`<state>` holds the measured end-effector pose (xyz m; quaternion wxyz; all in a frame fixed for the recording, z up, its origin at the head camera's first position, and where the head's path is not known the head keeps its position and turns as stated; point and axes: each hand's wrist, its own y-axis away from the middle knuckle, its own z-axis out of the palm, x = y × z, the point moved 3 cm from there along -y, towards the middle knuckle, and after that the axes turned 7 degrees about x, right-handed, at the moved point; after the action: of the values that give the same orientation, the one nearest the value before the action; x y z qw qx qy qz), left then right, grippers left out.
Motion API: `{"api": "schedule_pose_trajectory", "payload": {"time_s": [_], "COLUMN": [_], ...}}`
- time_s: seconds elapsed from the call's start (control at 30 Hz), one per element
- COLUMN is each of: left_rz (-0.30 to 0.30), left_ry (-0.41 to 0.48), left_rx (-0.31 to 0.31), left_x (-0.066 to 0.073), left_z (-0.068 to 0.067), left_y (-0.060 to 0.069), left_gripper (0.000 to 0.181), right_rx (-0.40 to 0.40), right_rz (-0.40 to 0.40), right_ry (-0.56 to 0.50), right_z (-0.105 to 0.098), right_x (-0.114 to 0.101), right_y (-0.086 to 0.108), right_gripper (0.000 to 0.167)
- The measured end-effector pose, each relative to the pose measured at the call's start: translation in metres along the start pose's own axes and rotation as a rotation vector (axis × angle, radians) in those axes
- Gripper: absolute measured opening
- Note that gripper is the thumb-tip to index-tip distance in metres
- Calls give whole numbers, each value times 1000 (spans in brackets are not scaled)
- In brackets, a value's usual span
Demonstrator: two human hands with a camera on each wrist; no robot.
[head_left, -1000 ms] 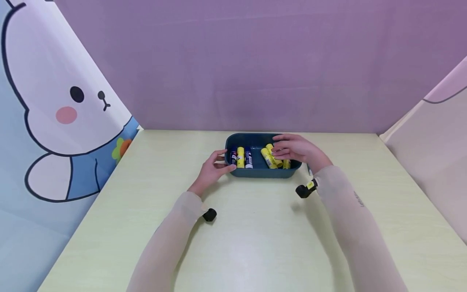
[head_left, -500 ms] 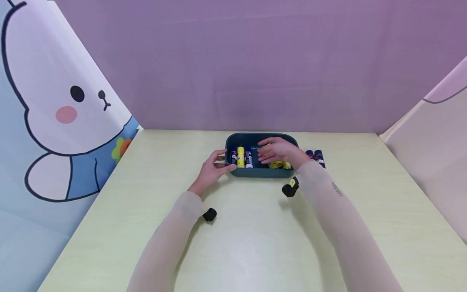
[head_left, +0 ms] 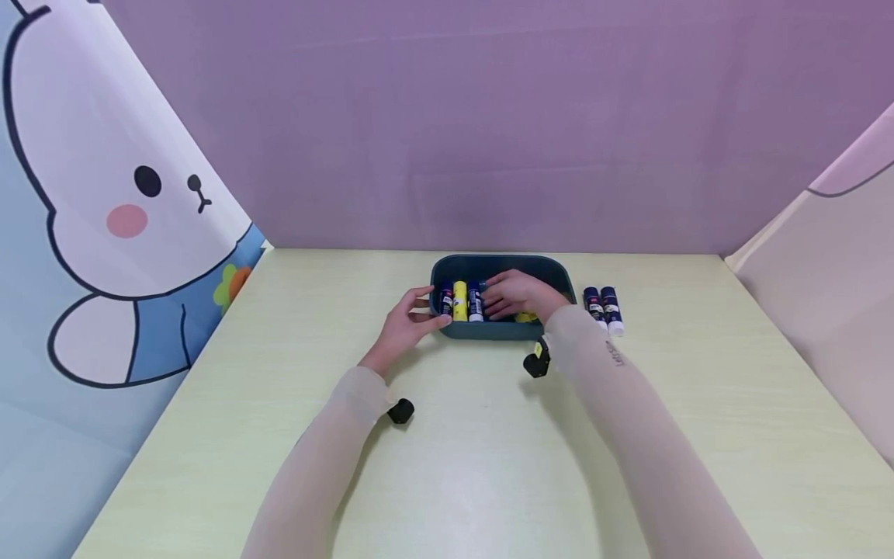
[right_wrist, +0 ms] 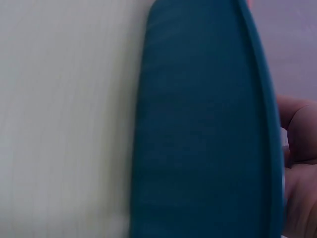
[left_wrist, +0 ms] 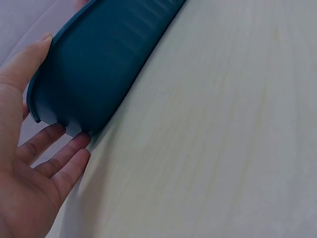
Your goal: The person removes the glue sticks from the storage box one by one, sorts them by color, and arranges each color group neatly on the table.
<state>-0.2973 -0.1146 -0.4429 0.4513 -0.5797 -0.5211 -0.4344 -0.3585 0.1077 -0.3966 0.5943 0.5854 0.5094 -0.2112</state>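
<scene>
A dark teal bin (head_left: 489,331) stands on the table. The left hand (head_left: 403,324) grips its left end, thumb at the rim and fingers against the end wall, as the left wrist view shows on the bin (left_wrist: 99,64). Inside at the left lie a dark blue stick (head_left: 446,301), a yellow stick (head_left: 459,301) and a blue-and-white stick (head_left: 476,302), side by side. The right hand (head_left: 520,295) is inside the bin, its fingers loosely extended beside the blue-and-white stick; contact is unclear. It partly covers yellow sticks (head_left: 526,317). In the right wrist view the bin wall hides its fingertips.
Two dark blue sticks with white ends, a left one (head_left: 595,306) and a right one (head_left: 612,311), lie on the table (head_left: 461,435) just right of the bin. A purple cloth wall (head_left: 489,140) rises behind; printed cloth hangs at the left (head_left: 91,272).
My right hand has moved left inside the bin, from over the yellow sticks to beside the blue-and-white one. The two sticks on the table have come into view. The left hand has stayed put.
</scene>
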Motion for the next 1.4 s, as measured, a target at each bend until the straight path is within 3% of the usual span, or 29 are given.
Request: {"api": "schedule_pose_trajectory", "payload": {"time_s": [0.17,0.4,0.57,0.8,1.03,1.4], "left_rz": [0,-4,2,4,1,-1], "left_ry": [-2,4,2,3,-5,7], "left_rx": [-1,3,2,0,2,-1], "left_x": [0,1,1,-1,-1,-2], "left_z": [1,1,1,1,1,2], "left_y": [0,0,0,-1,-1,-2], "left_gripper": [70,69,70,71,71,72], "right_rx": [-6,-10,-2,-23,17,36], "right_rz": [38,82,66,-1,10,-46], "right_ry": [-39,-96,-145,-126,-129,-107], "right_z": [4,6,6,2,6,16], "right_x": [1,4,7,10,7,3], "right_y": [-1,-7,-11,-14,-12,-8], "right_gripper": [59,46,43,56,62,74]}}
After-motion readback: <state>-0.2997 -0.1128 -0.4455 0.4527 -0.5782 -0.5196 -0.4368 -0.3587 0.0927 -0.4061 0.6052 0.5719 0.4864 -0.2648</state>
